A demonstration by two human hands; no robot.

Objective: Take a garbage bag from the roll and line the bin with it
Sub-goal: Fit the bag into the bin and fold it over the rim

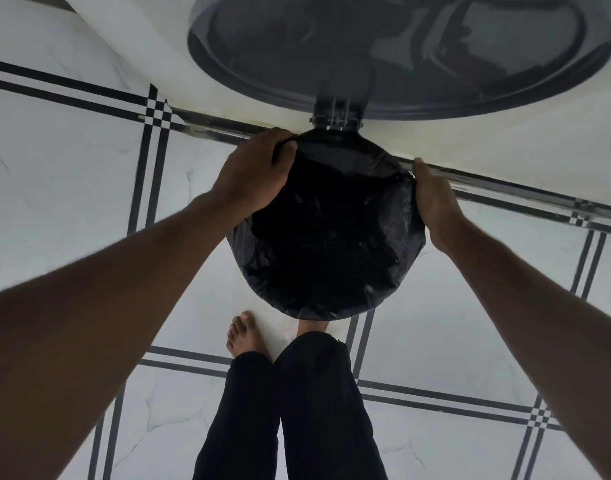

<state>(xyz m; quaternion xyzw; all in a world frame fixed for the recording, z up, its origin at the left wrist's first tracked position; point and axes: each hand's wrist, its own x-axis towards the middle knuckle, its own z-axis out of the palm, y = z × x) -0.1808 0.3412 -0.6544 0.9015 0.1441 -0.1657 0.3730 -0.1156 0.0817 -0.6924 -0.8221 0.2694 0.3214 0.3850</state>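
Observation:
A black garbage bag [326,237] lines a round bin seen from straight above, its edge folded over the rim all around. The bin's grey lid [401,53] stands swung up against the wall, joined by a hinge [335,116]. My left hand [253,168] pinches the bag's edge at the far left of the rim. My right hand [433,199] presses the bag against the right side of the rim, fingers curled around it. The bin's body is hidden under the bag. No roll is in view.
White floor tiles [72,168] with black double lines surround the bin. A white wall [141,46] rises behind it. My bare foot [245,336] and dark trouser legs [297,410] stand just in front of the bin.

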